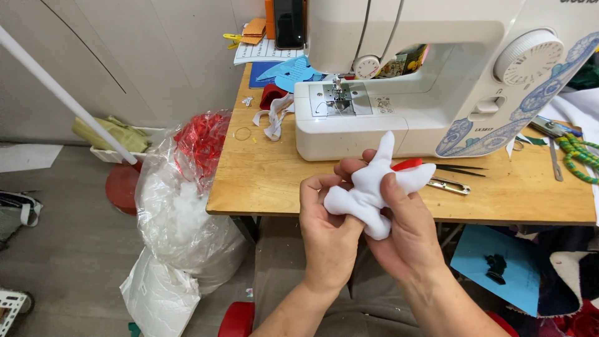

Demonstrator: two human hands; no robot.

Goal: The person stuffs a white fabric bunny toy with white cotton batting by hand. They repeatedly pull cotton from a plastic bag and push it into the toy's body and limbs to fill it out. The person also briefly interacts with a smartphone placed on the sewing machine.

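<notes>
A small white stuffed fabric figure (374, 187) with stubby limbs is held in front of the wooden table's (262, 181) near edge. My left hand (327, 228) grips its lower left part with the thumb pressing in. My right hand (405, 228) wraps around its right side, thumb on top. A red bit (407, 164) shows just behind the figure.
A white sewing machine (424, 81) fills the back of the table. Thread snips (450, 184) and tweezers (462, 168) lie right of the hands. A clear bag of white stuffing (181, 212) stands on the floor at the left. Blue paper shapes (290, 72) lie behind the machine.
</notes>
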